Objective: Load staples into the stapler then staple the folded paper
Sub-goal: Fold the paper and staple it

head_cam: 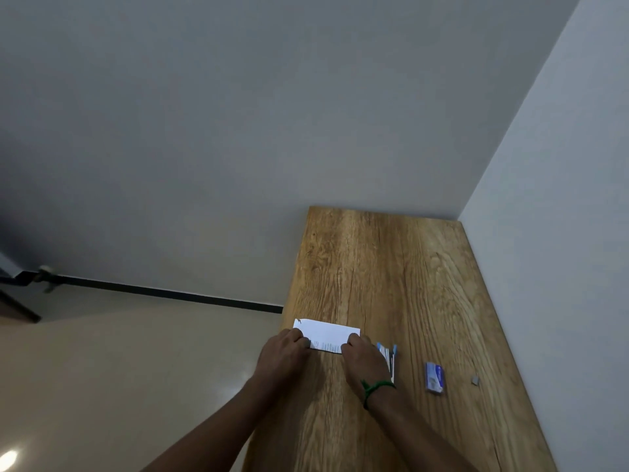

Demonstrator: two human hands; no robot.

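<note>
A folded white paper point(326, 332) with some printed text lies flat near the left edge of the wooden table point(401, 277). My left hand point(284, 352) grips its near left corner. My right hand point(362, 361), with a green band on the wrist, grips its near right corner. Just right of my right hand lies the stapler point(390, 361), blue and white, partly hidden behind that hand. Further right rests a small blue staple box point(434, 377), and beyond it a small grey strip of staples point(475, 380).
White walls border the table at the back and along its right side. The table's left edge drops to a beige floor point(119, 369) with a dark baseboard. Bare wood stretches behind the paper toward the back wall.
</note>
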